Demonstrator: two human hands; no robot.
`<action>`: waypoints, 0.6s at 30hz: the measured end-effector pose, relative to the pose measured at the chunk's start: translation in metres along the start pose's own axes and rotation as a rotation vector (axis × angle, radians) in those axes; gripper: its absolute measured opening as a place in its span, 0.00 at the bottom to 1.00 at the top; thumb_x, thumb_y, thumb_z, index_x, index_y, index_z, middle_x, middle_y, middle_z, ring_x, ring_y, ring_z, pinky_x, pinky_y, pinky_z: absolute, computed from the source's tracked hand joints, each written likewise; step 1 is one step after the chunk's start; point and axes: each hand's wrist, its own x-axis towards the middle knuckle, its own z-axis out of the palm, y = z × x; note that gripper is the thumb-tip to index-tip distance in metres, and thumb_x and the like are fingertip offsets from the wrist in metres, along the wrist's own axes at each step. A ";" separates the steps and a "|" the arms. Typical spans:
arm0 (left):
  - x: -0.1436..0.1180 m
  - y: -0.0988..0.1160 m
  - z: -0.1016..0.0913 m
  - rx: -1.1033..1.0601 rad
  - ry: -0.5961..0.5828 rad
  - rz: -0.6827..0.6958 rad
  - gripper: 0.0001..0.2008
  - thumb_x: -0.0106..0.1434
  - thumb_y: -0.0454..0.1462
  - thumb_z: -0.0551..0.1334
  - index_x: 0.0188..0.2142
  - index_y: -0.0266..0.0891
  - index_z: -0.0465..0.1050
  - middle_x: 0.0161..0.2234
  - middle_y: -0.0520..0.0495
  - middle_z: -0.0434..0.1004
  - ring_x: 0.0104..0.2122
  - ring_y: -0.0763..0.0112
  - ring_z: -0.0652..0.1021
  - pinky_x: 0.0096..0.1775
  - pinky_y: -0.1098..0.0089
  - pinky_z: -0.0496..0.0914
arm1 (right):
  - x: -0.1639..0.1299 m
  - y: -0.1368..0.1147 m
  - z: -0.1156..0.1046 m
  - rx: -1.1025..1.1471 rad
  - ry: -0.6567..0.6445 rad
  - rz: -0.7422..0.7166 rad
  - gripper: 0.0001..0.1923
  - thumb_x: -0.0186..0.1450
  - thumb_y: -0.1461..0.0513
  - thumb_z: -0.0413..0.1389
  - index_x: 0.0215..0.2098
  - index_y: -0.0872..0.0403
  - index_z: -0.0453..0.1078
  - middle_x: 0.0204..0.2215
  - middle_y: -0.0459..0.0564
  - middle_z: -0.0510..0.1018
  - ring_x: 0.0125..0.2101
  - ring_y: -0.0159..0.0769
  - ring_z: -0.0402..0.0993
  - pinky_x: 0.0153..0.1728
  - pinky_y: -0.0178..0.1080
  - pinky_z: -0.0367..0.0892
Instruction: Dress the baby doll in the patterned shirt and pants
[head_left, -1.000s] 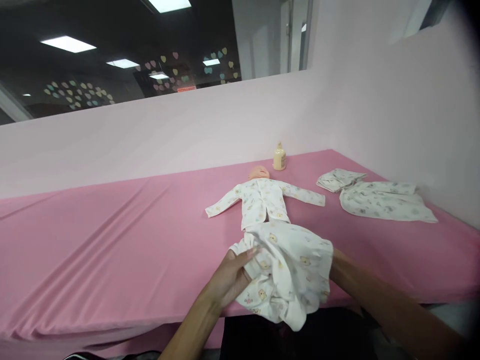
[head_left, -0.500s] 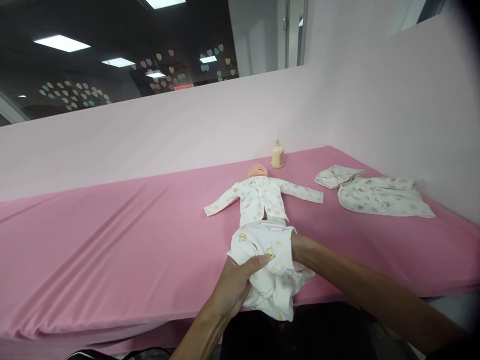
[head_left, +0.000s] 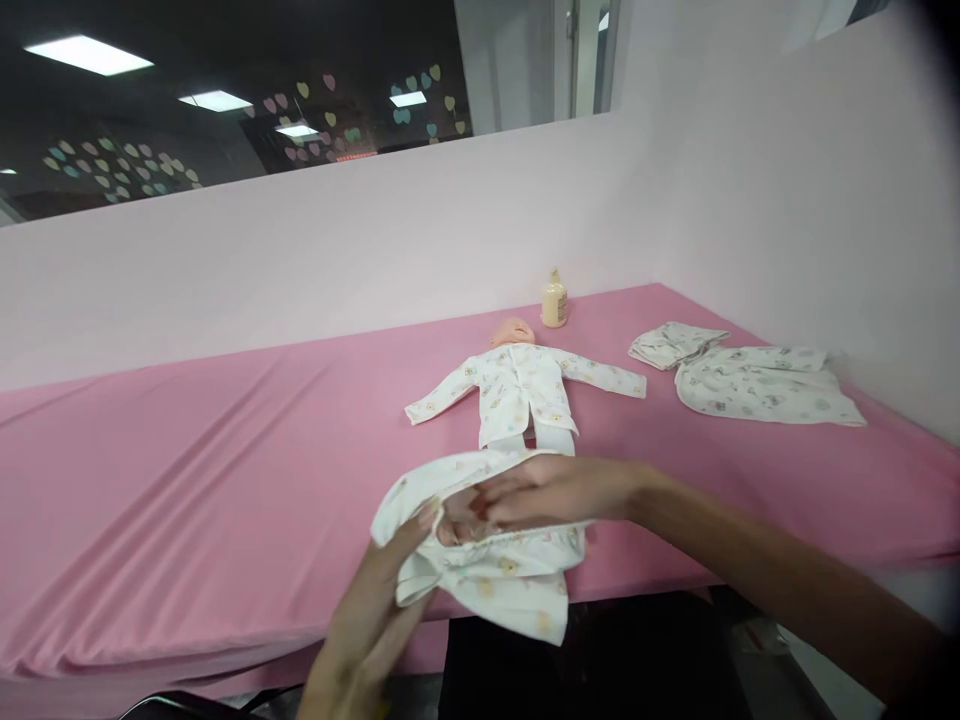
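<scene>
A baby doll point(head_left: 514, 333) lies on its back on the pink table point(head_left: 225, 470), dressed in a white printed top point(head_left: 521, 387). In front of its legs I hold small white printed trousers point(head_left: 495, 575) over the table's front edge. My left hand point(head_left: 382, 600) grips the left side of the waistband. My right hand point(head_left: 555, 490) reaches into the waist opening, fingers inside the cloth and pointing left. The doll's lower legs are hidden behind the trousers and my right hand.
A small cream bottle point(head_left: 554, 300) stands at the back by the pink wall. Two more white printed garments point(head_left: 750, 380) lie on the table at the right. A pale pink partition rises behind and to the right.
The trousers came off the doll's legs and moved left and toward me. My right hand slid out from under the cloth and into the waist opening; my left hand shifted left and lower.
</scene>
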 end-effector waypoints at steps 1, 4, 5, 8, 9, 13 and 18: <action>-0.004 0.005 -0.012 -0.013 0.064 0.006 0.10 0.55 0.39 0.70 0.26 0.36 0.73 0.26 0.49 0.75 0.28 0.70 0.76 0.37 0.70 0.73 | -0.012 0.003 -0.005 0.017 -0.104 -0.050 0.21 0.60 0.57 0.64 0.51 0.53 0.74 0.48 0.49 0.79 0.52 0.42 0.73 0.55 0.41 0.65; -0.016 0.014 -0.041 -0.081 0.163 0.003 0.08 0.57 0.39 0.69 0.30 0.38 0.72 0.27 0.51 0.74 0.28 0.72 0.76 0.41 0.70 0.74 | -0.037 0.016 -0.020 0.124 -0.059 -0.186 0.21 0.64 0.53 0.60 0.53 0.52 0.73 0.51 0.53 0.77 0.54 0.41 0.71 0.57 0.43 0.64; -0.019 0.015 -0.047 -0.105 0.168 0.004 0.08 0.58 0.39 0.68 0.30 0.38 0.72 0.27 0.52 0.73 0.28 0.73 0.76 0.42 0.70 0.74 | -0.039 0.022 -0.024 0.162 0.044 -0.199 0.20 0.64 0.52 0.60 0.51 0.53 0.74 0.51 0.54 0.77 0.54 0.41 0.72 0.57 0.44 0.64; -0.027 0.010 -0.056 -0.147 0.194 -0.049 0.07 0.60 0.39 0.66 0.31 0.38 0.72 0.30 0.50 0.74 0.30 0.72 0.77 0.43 0.68 0.75 | -0.029 0.039 -0.025 0.195 0.294 -0.097 0.21 0.62 0.51 0.60 0.48 0.55 0.73 0.47 0.55 0.78 0.52 0.42 0.73 0.55 0.43 0.65; -0.029 0.005 -0.056 -0.152 0.222 -0.084 0.05 0.61 0.38 0.65 0.33 0.38 0.73 0.32 0.49 0.76 0.32 0.70 0.79 0.43 0.68 0.75 | -0.022 0.044 -0.023 0.165 0.343 -0.030 0.22 0.62 0.51 0.60 0.49 0.55 0.72 0.46 0.55 0.78 0.51 0.43 0.73 0.54 0.43 0.66; -0.027 -0.016 -0.048 -0.168 0.364 -0.172 0.08 0.61 0.34 0.64 0.41 0.36 0.75 0.38 0.44 0.80 0.40 0.61 0.81 0.43 0.64 0.77 | 0.002 0.054 -0.005 -0.021 0.427 0.173 0.30 0.59 0.51 0.61 0.56 0.54 0.64 0.45 0.55 0.77 0.46 0.45 0.74 0.44 0.42 0.68; -0.024 -0.030 -0.035 -0.135 0.325 -0.204 0.17 0.62 0.37 0.65 0.50 0.36 0.73 0.42 0.41 0.81 0.43 0.58 0.81 0.43 0.63 0.77 | 0.027 0.065 0.014 -0.071 0.440 0.095 0.24 0.56 0.56 0.63 0.48 0.54 0.65 0.44 0.53 0.76 0.45 0.42 0.73 0.40 0.37 0.68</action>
